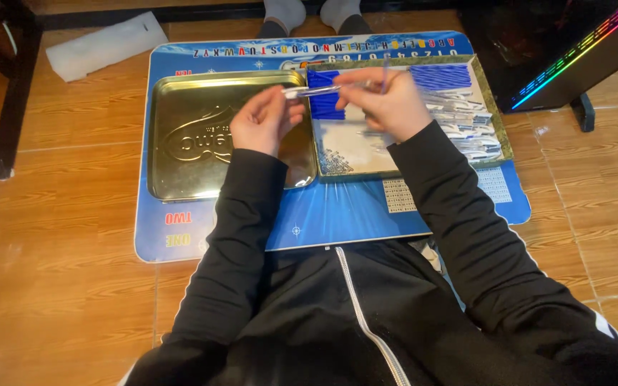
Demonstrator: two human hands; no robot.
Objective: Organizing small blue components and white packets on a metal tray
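While both hands (266,118) (391,104) hold a pen (312,91), tray (180,136) lies below.

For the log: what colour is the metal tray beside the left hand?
Gold metal tray, head view.

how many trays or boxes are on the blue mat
2. An empty gold metal tray lies on the left of the blue mat; a shallow box of pen parts sits to its right, partly hidden behind the right hand.

Glossy metal tray (180,136); wood-look floor (59,236); plastic pen (316,91).
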